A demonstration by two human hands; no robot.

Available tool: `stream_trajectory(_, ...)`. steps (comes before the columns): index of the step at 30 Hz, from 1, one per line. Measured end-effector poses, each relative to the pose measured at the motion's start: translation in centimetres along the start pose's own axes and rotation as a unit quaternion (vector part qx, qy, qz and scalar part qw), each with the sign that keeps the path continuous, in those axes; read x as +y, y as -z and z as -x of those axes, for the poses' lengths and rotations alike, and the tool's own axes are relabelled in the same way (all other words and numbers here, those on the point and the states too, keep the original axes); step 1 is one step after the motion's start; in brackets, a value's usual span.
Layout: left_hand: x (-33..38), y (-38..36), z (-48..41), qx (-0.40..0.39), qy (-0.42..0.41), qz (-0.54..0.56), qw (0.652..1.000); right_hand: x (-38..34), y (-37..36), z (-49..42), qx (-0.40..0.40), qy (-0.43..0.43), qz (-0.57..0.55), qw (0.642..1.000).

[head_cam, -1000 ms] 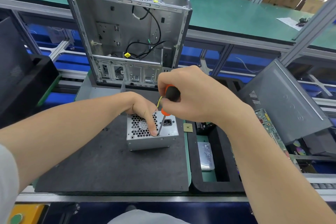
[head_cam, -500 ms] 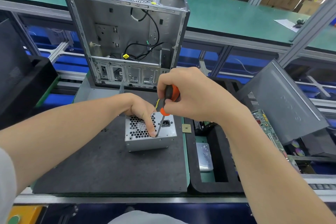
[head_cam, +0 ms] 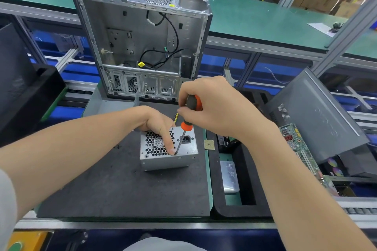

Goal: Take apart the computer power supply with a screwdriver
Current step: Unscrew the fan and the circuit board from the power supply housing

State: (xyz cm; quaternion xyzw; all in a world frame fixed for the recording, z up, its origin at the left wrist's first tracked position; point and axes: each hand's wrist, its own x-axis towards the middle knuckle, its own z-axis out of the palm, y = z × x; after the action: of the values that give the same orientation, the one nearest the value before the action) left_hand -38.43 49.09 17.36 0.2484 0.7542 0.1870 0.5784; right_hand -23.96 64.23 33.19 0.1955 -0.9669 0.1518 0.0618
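Grey power supply (head_cam: pixel 167 162) sits on the black-matted surface (head_cam: pixel 102 179); left hand (head_cam: pixel 157 120) presses a forefinger beside the tip, right hand (head_cam: pixel 216 108) grips the screwdriver (head_cam: pixel 186 126) (keep it seated, pressing down while turning).

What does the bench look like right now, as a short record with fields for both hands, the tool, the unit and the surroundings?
left hand: rests on the power supply, index finger pressed beside the screwdriver tip
right hand: grips the screwdriver handle
tool tip: on the unit's vented top face, near its front edge
unit: stands on the dark mat
behind: open computer case, upright
right side: circuit board, grey panel
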Motion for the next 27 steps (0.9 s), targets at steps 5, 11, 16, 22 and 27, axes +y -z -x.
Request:
stream_trajectory(5,0.0,-0.3,0.2,-0.008,-0.004,-0.002,1.0,0.2,0.1,0.4,0.004,-0.02,-0.029,0.999)
stream_trajectory(11,0.3,-0.5,0.7,0.002,0.0,-0.016,1.0,0.6,0.1,0.5,0.003,-0.025,-0.038,0.999)
stream_trajectory(16,0.5,-1.0,1.4,0.066,-0.02,-0.051,0.996,0.9,0.3,0.7,-0.009,-0.014,-0.039,0.999)
stream_trajectory(22,0.5,-2.9,3.3,0.202,-0.066,-0.118,0.97,1.0,0.1,0.9,-0.001,-0.011,-0.042,0.999)
stream_trajectory(27,0.2,-5.6,4.7,0.284,-0.162,-0.076,0.942,0.9,0.1,1.1,-0.002,0.002,-0.048,0.999)
